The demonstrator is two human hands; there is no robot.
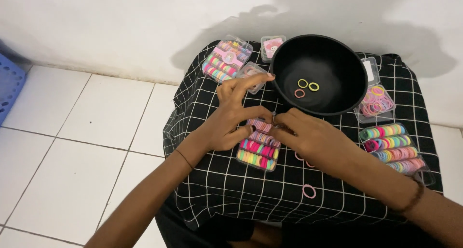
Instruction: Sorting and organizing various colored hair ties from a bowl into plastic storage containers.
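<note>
Black grid-checked cloth covers a table on white floor tiles.

**Hidden and cut-off items, head view**

Left hand and right hand cover the 12 o'clock end of the central box of hair ties; contents of that end not visible. Fingertips meet over it, and what they pinch is too small to tell. Both forearms run out of frame at 6 o'clock.

Black bowl hides part of the small clear box at its 3 o'clock rim, and the nearer edge of the pink box at its 10 o'clock.

Blue crate cut by the 9 o'clock edge; only a corner shows.

Table under the checked cloth fully hidden.
</note>
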